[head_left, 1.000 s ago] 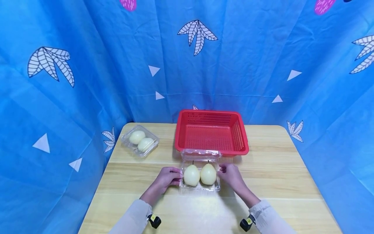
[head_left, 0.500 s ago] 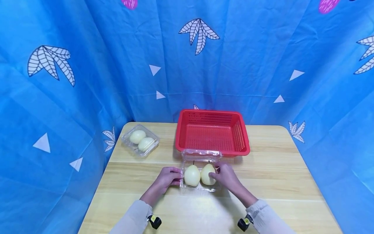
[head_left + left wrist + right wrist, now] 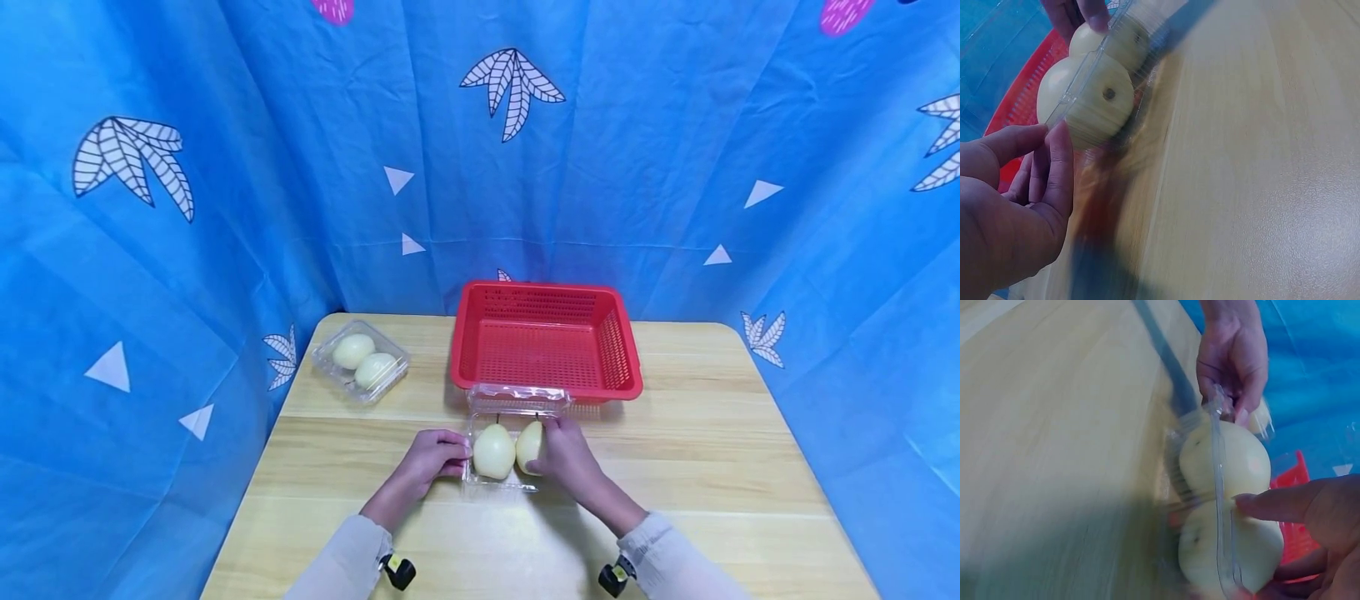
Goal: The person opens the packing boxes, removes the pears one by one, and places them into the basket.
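Observation:
In front of the red basket, a clear plastic clamshell box lies on the table with its lid raised at the back. Two pale yellow pears sit inside it side by side, a left pear and a right pear, stems pointing away. My left hand pinches the box's left rim between thumb and fingertips, as the left wrist view shows. Across the right pear lies my right hand; in the right wrist view its thumb is on the pear and its other fingers go round the far side.
Behind the box stands a red perforated basket, nothing visible inside. A second clear box, holding two pale pears, is at the table's back left. A blue patterned curtain hangs behind and beside the wooden table.
My right hand has moved left from the box's right edge onto the right pear and taken hold of it. My left hand has stayed on the left rim.

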`<state>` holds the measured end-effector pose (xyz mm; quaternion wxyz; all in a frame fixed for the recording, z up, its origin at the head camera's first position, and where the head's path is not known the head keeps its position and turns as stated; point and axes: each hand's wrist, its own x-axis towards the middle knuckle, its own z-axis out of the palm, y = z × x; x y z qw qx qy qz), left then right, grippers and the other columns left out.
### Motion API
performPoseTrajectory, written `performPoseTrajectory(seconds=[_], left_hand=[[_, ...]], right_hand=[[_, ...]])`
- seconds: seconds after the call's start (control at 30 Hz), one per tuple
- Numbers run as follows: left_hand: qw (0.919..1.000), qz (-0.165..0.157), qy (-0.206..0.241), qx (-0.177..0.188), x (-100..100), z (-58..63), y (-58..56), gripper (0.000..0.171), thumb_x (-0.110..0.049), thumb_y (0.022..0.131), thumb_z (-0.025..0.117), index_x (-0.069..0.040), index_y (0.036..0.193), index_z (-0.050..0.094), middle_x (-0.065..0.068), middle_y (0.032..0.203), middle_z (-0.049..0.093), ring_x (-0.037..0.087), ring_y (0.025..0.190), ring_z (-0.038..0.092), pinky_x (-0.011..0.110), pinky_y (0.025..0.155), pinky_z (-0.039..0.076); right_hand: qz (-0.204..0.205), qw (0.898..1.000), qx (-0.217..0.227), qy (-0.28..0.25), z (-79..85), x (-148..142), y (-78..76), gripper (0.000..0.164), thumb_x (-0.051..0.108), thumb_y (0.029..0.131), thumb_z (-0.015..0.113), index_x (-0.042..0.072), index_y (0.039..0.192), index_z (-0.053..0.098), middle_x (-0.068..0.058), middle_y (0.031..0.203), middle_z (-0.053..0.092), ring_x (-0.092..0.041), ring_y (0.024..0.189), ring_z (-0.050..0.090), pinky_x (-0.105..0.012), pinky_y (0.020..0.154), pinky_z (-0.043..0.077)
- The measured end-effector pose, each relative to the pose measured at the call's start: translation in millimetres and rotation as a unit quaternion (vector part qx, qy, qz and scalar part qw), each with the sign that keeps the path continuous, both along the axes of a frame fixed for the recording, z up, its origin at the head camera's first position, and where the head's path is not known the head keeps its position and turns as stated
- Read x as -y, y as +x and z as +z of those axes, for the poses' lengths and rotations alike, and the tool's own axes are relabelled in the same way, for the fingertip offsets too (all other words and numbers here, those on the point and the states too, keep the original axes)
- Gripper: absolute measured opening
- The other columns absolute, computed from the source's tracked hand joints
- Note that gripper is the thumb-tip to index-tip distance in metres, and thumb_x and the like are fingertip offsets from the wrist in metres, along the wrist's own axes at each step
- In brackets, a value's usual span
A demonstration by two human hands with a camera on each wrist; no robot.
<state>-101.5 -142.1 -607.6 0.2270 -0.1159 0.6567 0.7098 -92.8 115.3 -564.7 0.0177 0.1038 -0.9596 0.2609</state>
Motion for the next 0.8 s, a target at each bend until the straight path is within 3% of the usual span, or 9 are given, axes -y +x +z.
performPoseTrajectory(seconds=[0.27, 0.5, 0.8], left_hand=[[1.0, -0.005, 0.001, -0.003, 0.8, -2.6, -0.4, 0.033, 0.003, 0.085, 0.075, 0.014, 0.115, 0.064, 0.01, 0.092, 0.07, 0.012, 0.069, 0.068, 0.024, 0.064, 0.065], [1.0, -0.005, -0.004, -0.002, 1.2, -1.6, 0.1, 0.032, 0.002, 0.086, 0.075, 0.012, 0.115, 0.065, 0.009, 0.091, 0.07, 0.012, 0.068, 0.069, 0.025, 0.065, 0.065], [0.9999, -0.007, -0.009, -0.005, 0.7, -1.7, 0.9, 0.03, 0.001, 0.086, 0.075, 0.011, 0.113, 0.065, 0.01, 0.091, 0.07, 0.013, 0.069, 0.069, 0.027, 0.068, 0.066]], right_hand=[[-0.006, 0.998, 0.013, 0.067, -1.4, 9.2, 3.3, 0.086, 0.023, 0.057, 0.099, -0.015, 0.124, 0.06, -0.034, 0.116, 0.066, -0.046, 0.109, 0.062, -0.052, 0.101, 0.058], [0.016, 0.999, -0.001, 0.048, -10.4, 13.1, 3.2, 0.083, 0.012, 0.058, 0.095, -0.016, 0.126, 0.057, -0.032, 0.118, 0.066, -0.047, 0.116, 0.063, -0.056, 0.113, 0.05], [0.025, 0.998, -0.016, 0.047, -13.6, 15.3, 4.4, 0.087, 0.013, 0.055, 0.097, -0.015, 0.126, 0.056, -0.032, 0.118, 0.065, -0.047, 0.115, 0.062, -0.058, 0.114, 0.05]])
